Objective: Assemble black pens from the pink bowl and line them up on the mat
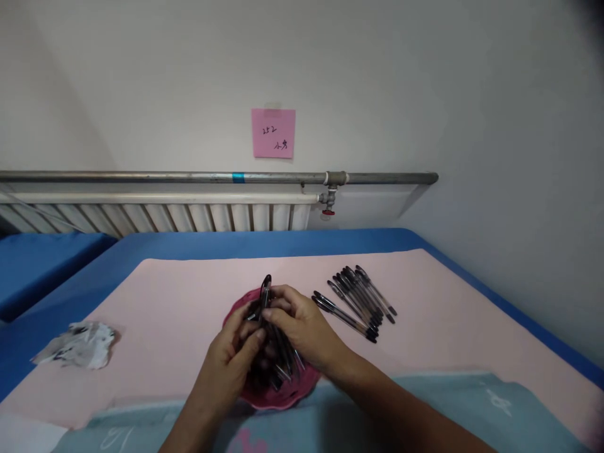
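Note:
A pink basket [309,384] with a wavy rim sits in front of me, holding several black pens [283,352]. Over it, my right hand [304,321] is closed, thumb and fingers pinching a dark pen [265,290] whose capped end points up. Close beside it, my left hand [231,352] is closed too, its curled fingers around dark pens at the basket's left side. The hands hide part of the pens, so how many each holds is unclear. Right of the basket, several capped pens [356,296] lie slanted in a loose row on the pink sheet.
A pink sheet [179,302] covers a blue-edged table [283,244]. Crumpled whitish plastic [87,345] lies at left. A teal cloth [425,402] spans the near edge. Behind are a radiator [221,217], a pipe [189,177] with a red-handled valve [328,212], and a pink note [274,133].

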`<move>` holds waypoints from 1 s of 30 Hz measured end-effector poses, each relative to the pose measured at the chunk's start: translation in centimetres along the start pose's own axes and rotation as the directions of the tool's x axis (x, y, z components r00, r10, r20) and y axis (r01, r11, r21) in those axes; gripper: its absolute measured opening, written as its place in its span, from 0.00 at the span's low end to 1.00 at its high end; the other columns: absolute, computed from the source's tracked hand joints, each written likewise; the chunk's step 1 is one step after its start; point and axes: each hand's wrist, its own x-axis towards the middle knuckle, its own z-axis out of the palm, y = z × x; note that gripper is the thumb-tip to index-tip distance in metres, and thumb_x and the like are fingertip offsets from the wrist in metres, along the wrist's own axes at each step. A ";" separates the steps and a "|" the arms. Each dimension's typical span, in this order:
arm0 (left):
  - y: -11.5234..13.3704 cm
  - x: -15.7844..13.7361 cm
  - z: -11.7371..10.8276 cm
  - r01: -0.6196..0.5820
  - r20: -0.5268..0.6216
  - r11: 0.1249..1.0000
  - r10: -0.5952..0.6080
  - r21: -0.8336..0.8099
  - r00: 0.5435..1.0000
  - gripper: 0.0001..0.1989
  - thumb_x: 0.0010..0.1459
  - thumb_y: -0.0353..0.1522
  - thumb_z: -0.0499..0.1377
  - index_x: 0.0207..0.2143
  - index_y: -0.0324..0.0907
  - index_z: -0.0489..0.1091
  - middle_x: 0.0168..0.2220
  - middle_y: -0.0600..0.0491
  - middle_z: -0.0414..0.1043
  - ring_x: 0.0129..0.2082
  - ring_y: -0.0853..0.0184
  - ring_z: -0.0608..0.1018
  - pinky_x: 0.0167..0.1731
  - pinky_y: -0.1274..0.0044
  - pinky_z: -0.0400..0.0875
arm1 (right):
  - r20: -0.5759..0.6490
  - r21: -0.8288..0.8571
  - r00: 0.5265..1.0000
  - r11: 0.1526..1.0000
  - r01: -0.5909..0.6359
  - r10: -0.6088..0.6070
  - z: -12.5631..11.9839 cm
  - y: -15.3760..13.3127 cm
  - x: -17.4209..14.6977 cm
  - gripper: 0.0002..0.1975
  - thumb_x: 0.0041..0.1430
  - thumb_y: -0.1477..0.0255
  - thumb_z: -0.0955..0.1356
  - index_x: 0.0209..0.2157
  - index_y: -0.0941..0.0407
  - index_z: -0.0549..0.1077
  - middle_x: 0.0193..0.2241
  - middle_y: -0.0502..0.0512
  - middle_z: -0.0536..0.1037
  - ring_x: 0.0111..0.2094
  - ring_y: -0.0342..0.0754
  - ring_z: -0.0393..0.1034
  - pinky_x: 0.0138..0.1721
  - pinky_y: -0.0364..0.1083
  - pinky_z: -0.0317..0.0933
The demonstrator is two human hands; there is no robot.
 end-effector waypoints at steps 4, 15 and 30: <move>0.0 0.1 -0.3 0.020 0.056 0.998 -0.017 -0.056 0.998 0.25 0.53 0.37 0.60 0.54 0.43 0.61 0.45 0.47 0.73 0.45 0.61 0.75 0.45 0.70 0.69 | -0.178 -0.298 0.953 0.936 0.185 -0.245 -1.6 -2.1 0.0 0.11 0.55 0.71 0.63 0.41 0.55 0.69 0.34 0.53 0.77 0.37 0.46 0.71 0.39 0.45 0.63; 0.9 0.4 -1.1 0.099 -0.117 0.995 -0.099 -0.008 0.988 0.22 0.52 0.39 0.60 0.49 0.42 0.64 0.34 0.52 0.75 0.34 0.65 0.77 0.35 0.74 0.71 | -0.241 -0.967 0.965 -0.106 -0.230 0.107 -10.7 -1.4 1.6 0.11 0.52 0.81 0.61 0.32 0.62 0.75 0.32 0.65 0.78 0.32 0.52 0.72 0.28 0.44 0.51; 1.4 0.7 -1.3 0.068 -0.268 0.997 -0.059 0.024 0.962 0.18 0.48 0.40 0.61 0.41 0.39 0.69 0.27 0.55 0.73 0.27 0.68 0.74 0.30 0.76 0.69 | 0.272 -0.925 0.962 0.285 0.251 0.035 -3.1 -0.8 -0.4 0.10 0.49 0.82 0.62 0.27 0.55 0.72 0.28 0.52 0.76 0.28 0.46 0.68 0.27 0.43 0.52</move>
